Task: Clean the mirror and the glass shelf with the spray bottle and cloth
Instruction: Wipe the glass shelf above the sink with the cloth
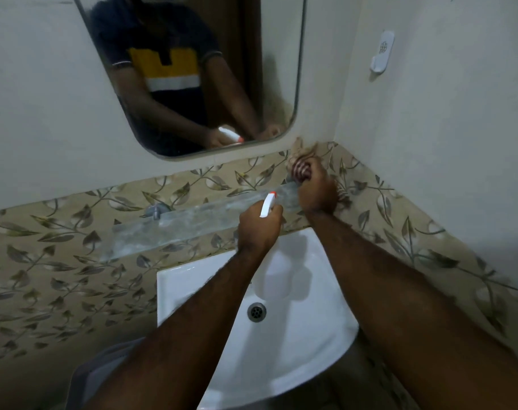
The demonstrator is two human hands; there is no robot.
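Observation:
A rounded wall mirror [252,69] hangs above a long glass shelf [175,226] streaked with wet smears. My left hand [259,229] grips a white spray bottle with an orange nozzle [268,204], its head pointing at the right part of the shelf. My right hand [317,190] is closed on a beige patterned cloth [300,161], bunched at the shelf's right end just below the mirror's lower right corner. The bottle's body is hidden behind my left hand. The mirror reflects both arms, the bottle and the cloth.
A white washbasin [296,335] with a metal drain [256,312] sits under the shelf. A grey shelf bracket [157,210] holds the glass against the leaf-patterned tiles. A white wall hook [383,51] is on the right wall, which meets the back wall close to my right hand.

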